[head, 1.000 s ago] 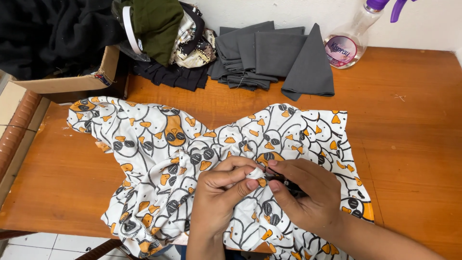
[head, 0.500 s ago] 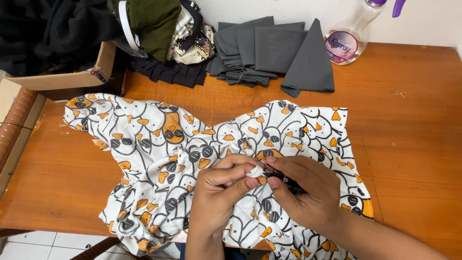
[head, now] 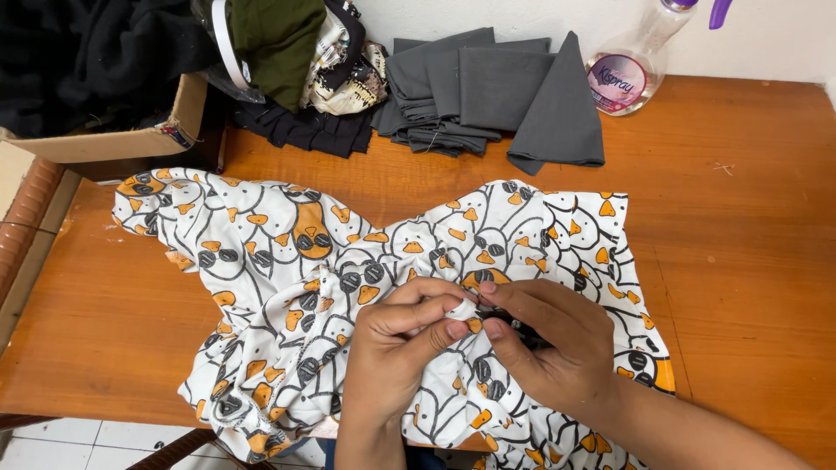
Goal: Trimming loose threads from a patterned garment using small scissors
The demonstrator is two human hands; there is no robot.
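Duck-print fabric (head: 287, 287) pinched between both hands, small dark tool mostly hidden.

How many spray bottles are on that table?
1. A clear spray bottle with a purple trigger stands at the table's far right edge, beside the grey folded cloths. Others may hide behind the clothes pile.

an orange wooden table (head: 749, 287) carries printed white fabric (head: 287, 278), grey folded cloths (head: 496, 96), a spray bottle (head: 631, 65)

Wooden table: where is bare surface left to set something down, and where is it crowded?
Bare table lies right of the printed fabric, below the spray bottle, plus a patch at its left. The back edge is crowded: cardboard box, grey cloths.
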